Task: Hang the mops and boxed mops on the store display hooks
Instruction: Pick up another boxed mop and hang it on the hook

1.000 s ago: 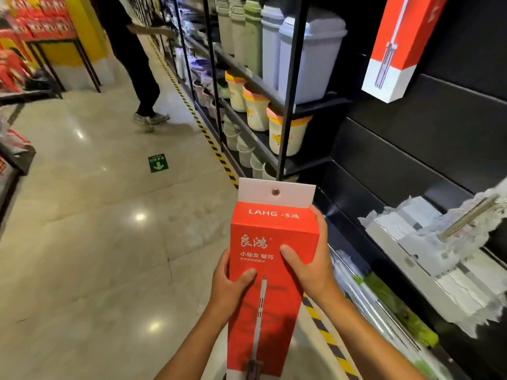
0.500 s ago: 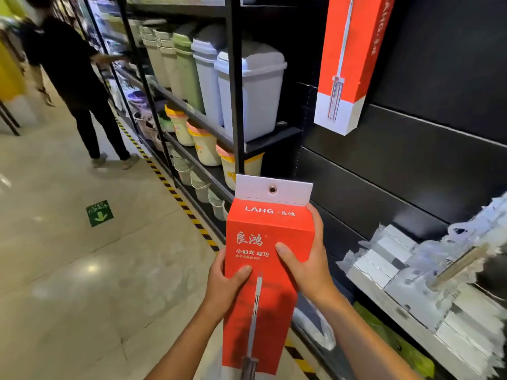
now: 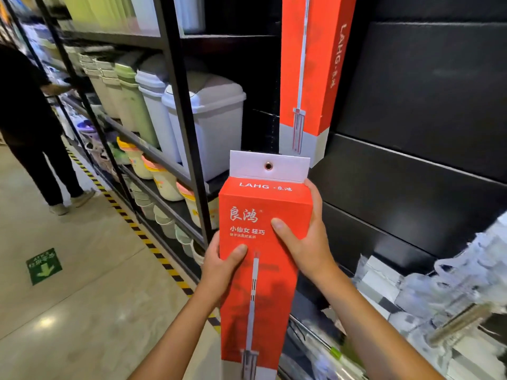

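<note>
While left hand [image 3: 219, 267] and right hand [image 3: 308, 249] grip the boxed mop [image 3: 263, 204], black panels [image 3: 411, 91] rise beside glossy floor [image 3: 82, 311].

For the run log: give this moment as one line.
left hand: grips boxed mop | right hand: grips same | hang tab: up, on no hook | second boxed mop: higher, at black panel

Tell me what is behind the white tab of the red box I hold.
Behind the white cardboard tab are the black wall panel and the pale lower end of the hanging red box. Anything directly behind the tab is covered; no hook shows.
</note>
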Demonstrator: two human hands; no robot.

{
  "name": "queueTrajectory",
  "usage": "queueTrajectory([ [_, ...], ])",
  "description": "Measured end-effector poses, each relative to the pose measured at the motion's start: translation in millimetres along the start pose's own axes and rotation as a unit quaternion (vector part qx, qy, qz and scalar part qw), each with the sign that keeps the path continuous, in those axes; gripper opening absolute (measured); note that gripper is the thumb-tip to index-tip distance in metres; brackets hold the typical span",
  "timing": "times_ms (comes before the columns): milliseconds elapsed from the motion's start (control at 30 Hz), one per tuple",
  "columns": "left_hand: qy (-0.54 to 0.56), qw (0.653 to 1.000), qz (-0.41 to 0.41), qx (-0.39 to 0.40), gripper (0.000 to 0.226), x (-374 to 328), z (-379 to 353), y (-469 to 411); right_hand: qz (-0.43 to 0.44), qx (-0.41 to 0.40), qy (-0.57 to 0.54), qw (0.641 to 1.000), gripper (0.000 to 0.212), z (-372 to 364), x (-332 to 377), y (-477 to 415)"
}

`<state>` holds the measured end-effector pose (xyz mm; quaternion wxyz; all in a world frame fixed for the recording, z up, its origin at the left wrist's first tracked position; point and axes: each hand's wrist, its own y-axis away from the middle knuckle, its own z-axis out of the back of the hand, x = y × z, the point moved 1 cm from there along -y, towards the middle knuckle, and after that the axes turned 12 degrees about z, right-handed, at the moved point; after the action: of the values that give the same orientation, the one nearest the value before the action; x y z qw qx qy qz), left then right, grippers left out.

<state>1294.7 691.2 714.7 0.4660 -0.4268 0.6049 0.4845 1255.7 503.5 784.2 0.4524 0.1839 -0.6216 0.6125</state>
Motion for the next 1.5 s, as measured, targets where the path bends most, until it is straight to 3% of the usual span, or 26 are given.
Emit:
queueTrajectory([
  [233,0.034,0.995,-0.055,0.08,0.072,-81,-18,-77,0.021,0.021,0.068,0.997,0.096,13,21,-106],
  [500,0.065,0.977,-0.105,0.175,0.072,-187,-34,-152,0.089,-0.045,0.136,0.986,0.096,16,66,-204],
  [700,0.094,0.959,-0.131,0.232,0.072,-250,-40,-188,0.128,-0.052,0.189,0.972,0.1,10,100,-266],
  [833,0.114,0.948,-0.139,0.264,0.071,-291,-44,-201,0.148,-0.051,0.215,0.964,0.1,9,125,-302],
  [1000,0.119,0.934,-0.149,0.303,0.053,-344,-47,-204,0.17,-0.063,0.236,0.955,0.097,12,156,-343],
  [1500,0.132,0.907,-0.207,0.341,0.05,-461,-42,-190,0.269,-0.075,0.272,0.921,0.076,11,256,-413],
])
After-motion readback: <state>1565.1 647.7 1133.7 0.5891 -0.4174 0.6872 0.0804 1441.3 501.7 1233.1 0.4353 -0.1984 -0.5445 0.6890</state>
